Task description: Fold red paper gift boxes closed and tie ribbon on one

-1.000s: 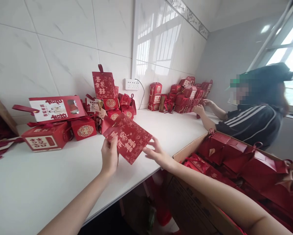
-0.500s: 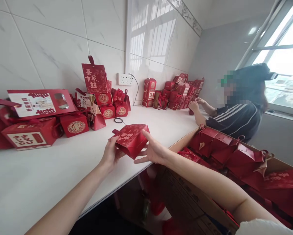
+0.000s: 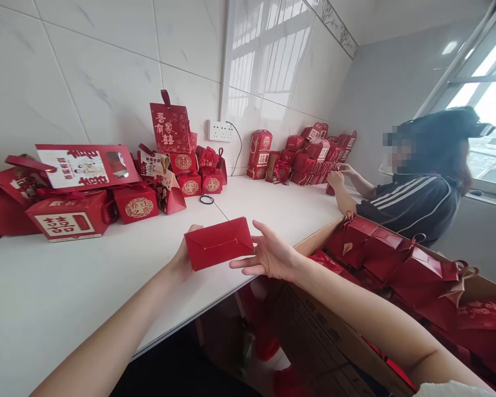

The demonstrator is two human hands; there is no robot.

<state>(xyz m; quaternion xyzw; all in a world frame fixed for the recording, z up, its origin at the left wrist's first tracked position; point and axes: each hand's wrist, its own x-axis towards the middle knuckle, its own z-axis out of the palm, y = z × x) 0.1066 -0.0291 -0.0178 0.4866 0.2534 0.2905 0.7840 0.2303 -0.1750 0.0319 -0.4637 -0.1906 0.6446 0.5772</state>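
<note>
A red paper gift box point(image 3: 219, 245) is held above the white table, its folded bottom with interlocking flaps facing me. My left hand point(image 3: 185, 256) grips its left end, most of the fingers hidden behind the box. At the other end, my right hand point(image 3: 270, 253) is open with the fingers spread, close to the box's right edge; whether a fingertip touches it I cannot tell. A black ring-shaped band point(image 3: 207, 199) lies on the table beyond the box.
Several red gift boxes point(image 3: 68, 215) stand along the wall at left, more point(image 3: 314, 157) at the far end. A carton point(image 3: 320, 234) full of red boxes sits at right. Beyond it a person point(image 3: 417, 193) works with both hands. A wall socket point(image 3: 220, 131) has a cable.
The box has been turned so its bottom faces me instead of its printed side. My right hand has moved off its upper edge and opened wider. The view has shifted slightly left.
</note>
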